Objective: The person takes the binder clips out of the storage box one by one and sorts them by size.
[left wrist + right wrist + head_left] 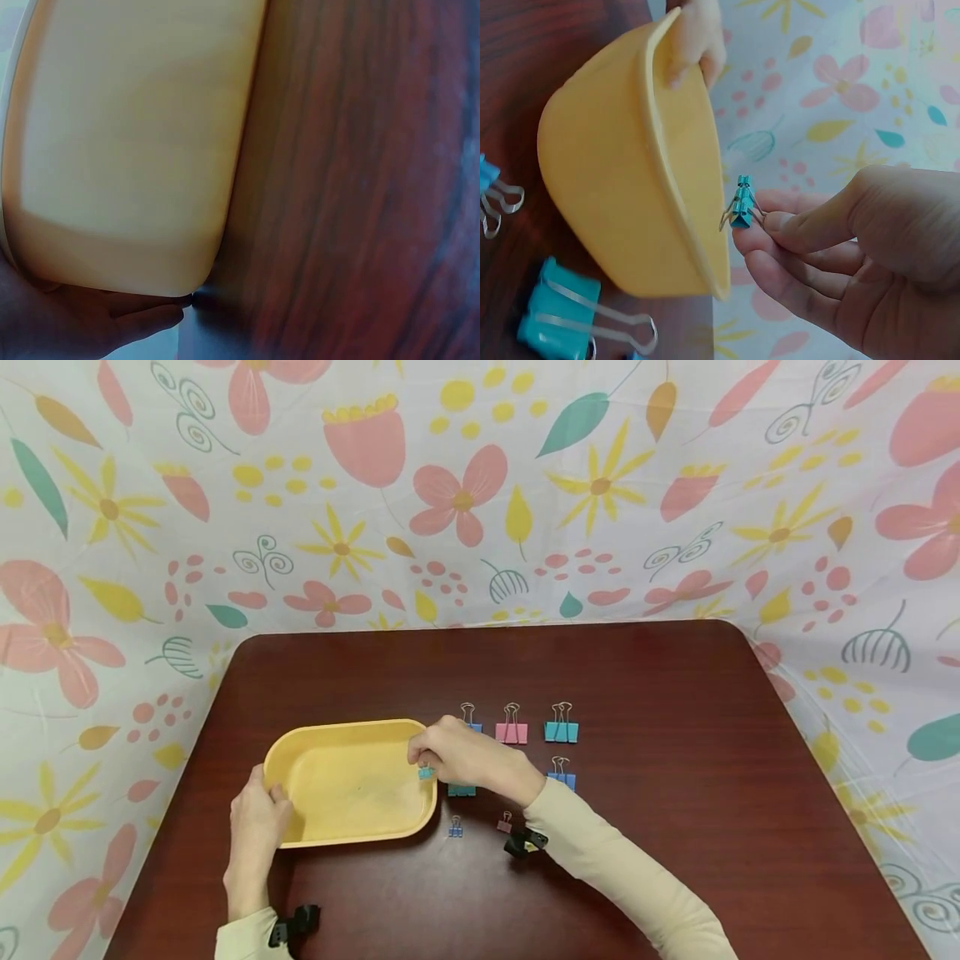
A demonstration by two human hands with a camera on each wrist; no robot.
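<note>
A yellow plastic tub [352, 789] stands on the left part of the table. My left hand [257, 827] grips its left end, thumb over the rim and fingers outside; the left wrist view shows those fingers [150, 319] against the outer wall. Between thumb and fingertips my right hand [474, 760] pinches a small teal binder clip [742, 204] by a wire handle. In the head view that teal clip [426, 772] appears over the tub's right rim. A larger teal binder clip [461, 791] lies just right of the tub, partly hidden by the right hand.
Pink [512, 733], teal [562, 732] and blue [561, 780] binder clips lie beyond the right forearm. Another blue clip [476, 727] is partly covered by the right hand. Nearer lie a small blue clip [456, 829] and a small dark pink clip [506, 825]. Patterned cloth surrounds the table.
</note>
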